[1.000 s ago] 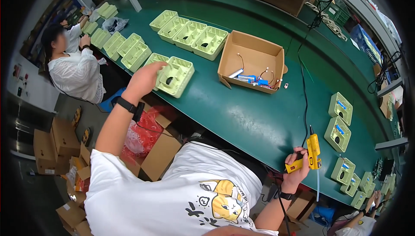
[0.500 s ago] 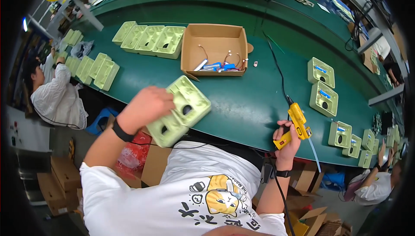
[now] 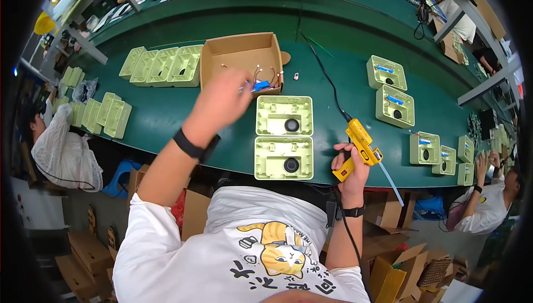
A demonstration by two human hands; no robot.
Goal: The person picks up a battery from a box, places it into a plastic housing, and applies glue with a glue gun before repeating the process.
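My right hand (image 3: 352,172) is wrapped round the grip of a yellow hot glue gun (image 3: 361,142) with a pale blue glue stick (image 3: 391,183) in its rear. My left hand (image 3: 222,100) reaches over the near edge of an open cardboard box (image 3: 236,53). Its fingertips are at the blue battery packs (image 3: 260,86) with wired connectors; motion blur hides whether one is gripped. Side by side in front of me lie two pale green plastic housings, a farther one (image 3: 269,126) and a nearer one (image 3: 269,171). Each has a round black part inside.
More green housings (image 3: 161,67) line the table's left side. Finished-looking ones with blue packs (image 3: 394,115) stand at the right. A black cable (image 3: 328,75) runs across the green table to the glue gun. Co-workers sit at left (image 3: 69,147) and right (image 3: 491,206).
The two housings my left hand was carrying now rest on the table in front of me. That hand has let go of them and moved up to the box. The glue gun stays in my right hand.
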